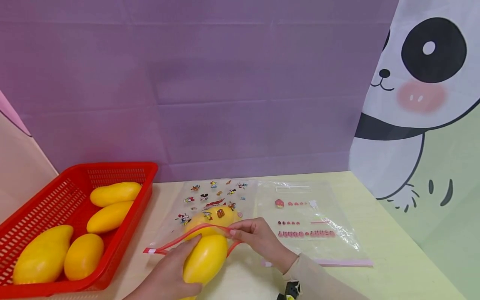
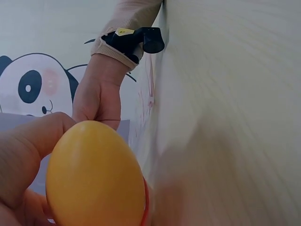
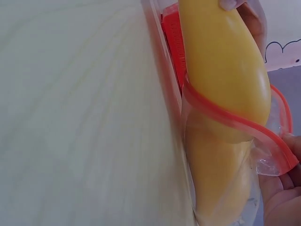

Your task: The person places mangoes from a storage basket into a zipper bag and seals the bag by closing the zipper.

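Observation:
My left hand [image 1: 168,268] grips a yellow mango [image 1: 206,260], its far end at the mouth of a clear zip bag [image 1: 228,192] printed with cartoon characters. The red zip edge [image 1: 178,240] lies open around that mango in the right wrist view. Thumb and fingers of my right hand [image 1: 260,239] pinch this edge on its right side. Deeper inside the bag lies another mango [image 3: 218,174], touching or nearly touching the held one. In the left wrist view the held mango [image 2: 96,174] hides most of the bag.
A red basket [image 1: 129,233] with several mangoes [image 1: 43,254] stands at the left. Right of the printed bag, a second clear bag [image 1: 303,250] with pink print and a lilac zip edge lies flat on the pale table [image 1: 405,266]. A purple cloth [image 1: 225,83] hangs behind.

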A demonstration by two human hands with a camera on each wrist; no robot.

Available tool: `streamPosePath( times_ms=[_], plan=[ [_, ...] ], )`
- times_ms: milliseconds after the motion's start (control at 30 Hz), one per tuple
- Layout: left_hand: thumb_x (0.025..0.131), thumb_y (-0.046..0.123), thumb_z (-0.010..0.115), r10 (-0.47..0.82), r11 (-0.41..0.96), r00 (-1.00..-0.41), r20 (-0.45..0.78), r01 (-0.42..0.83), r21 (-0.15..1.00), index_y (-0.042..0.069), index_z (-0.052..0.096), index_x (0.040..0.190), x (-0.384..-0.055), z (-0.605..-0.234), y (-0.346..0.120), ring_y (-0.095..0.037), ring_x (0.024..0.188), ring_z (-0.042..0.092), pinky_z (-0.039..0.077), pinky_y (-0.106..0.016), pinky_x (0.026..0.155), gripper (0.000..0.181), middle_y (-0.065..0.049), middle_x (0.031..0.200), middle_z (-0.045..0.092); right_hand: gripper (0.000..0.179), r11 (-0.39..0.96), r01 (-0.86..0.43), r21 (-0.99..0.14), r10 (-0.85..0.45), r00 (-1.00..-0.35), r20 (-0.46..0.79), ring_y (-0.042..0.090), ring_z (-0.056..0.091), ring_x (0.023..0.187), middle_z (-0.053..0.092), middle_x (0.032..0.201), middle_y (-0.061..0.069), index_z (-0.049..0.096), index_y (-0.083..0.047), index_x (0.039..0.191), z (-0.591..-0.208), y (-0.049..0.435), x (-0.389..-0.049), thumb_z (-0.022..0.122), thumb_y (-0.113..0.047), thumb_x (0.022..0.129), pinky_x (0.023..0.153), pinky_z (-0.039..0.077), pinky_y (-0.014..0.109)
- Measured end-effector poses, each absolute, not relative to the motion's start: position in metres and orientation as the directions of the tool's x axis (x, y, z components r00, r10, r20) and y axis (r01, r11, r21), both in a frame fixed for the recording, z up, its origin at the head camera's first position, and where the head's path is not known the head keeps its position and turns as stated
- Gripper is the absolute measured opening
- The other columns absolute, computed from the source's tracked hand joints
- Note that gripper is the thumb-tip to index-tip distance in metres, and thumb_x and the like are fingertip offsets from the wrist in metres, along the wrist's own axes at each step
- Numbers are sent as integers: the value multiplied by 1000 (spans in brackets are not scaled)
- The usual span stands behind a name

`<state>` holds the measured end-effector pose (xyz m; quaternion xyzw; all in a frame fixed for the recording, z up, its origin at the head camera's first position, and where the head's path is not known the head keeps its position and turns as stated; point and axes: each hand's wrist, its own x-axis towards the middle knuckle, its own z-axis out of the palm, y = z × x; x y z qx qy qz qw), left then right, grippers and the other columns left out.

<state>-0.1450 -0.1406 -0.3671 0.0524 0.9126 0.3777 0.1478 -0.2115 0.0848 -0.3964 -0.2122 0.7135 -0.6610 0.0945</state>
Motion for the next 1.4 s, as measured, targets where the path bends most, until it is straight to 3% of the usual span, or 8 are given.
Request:
streamPosePath(
  times_ms=[300, 800, 933, 1100, 1400],
  plan=[
    [58, 20, 88, 175, 731, -966, -192, -4, 682, 10, 36, 144, -147, -370, -137, -23, 107, 46, 48, -48, 90, 100, -6, 136, 46, 21, 36, -176, -984, -421, -895, 145, 31, 65, 84, 69, 97, 22, 68, 7, 105, -396, 84, -212, 62, -6, 89, 72, 55, 24],
    [61, 20, 85, 151, 755, -975, -164, 6, 656, 7, 35, 144, -153, -375, -131, -25, 106, 46, 48, -44, 86, 97, -8, 133, 47, 21, 32, -191, -981, -420, -893, 160, 39, 64, 92, 68, 100, 22, 68, 7, 106, -396, 85, -212, 62, -6, 89, 75, 55, 25],
    [62, 20, 85, 148, 739, -975, -166, -3, 674, 8, 33, 145, -154, -377, -129, -24, 102, 47, 50, -41, 83, 99, -6, 130, 48, 22, 19, -180, -983, -423, -893, 156, 34, 66, 89, 68, 99, 23, 67, 8, 106, -397, 84, -212, 62, -6, 89, 75, 55, 25],
    [63, 25, 85, 127, 743, -976, -179, -26, 669, 5, 32, 145, -155, -382, -127, -26, 102, 48, 47, -48, 90, 99, -10, 133, 48, 23, -4, -171, -985, -444, -883, 155, 24, 67, 83, 68, 97, 25, 67, 8, 106, -400, 83, -211, 63, -7, 89, 74, 55, 26],
    [65, 30, 85, 86, 730, -974, -207, -80, 678, -1, 34, 141, -164, -384, -122, -25, 99, 48, 48, -48, 89, 96, -12, 126, 50, 23, -10, -163, -987, -432, -889, 151, 27, 68, 89, 68, 100, 24, 66, 9, 106, -397, 85, -212, 63, -5, 89, 77, 55, 28]
  ],
)
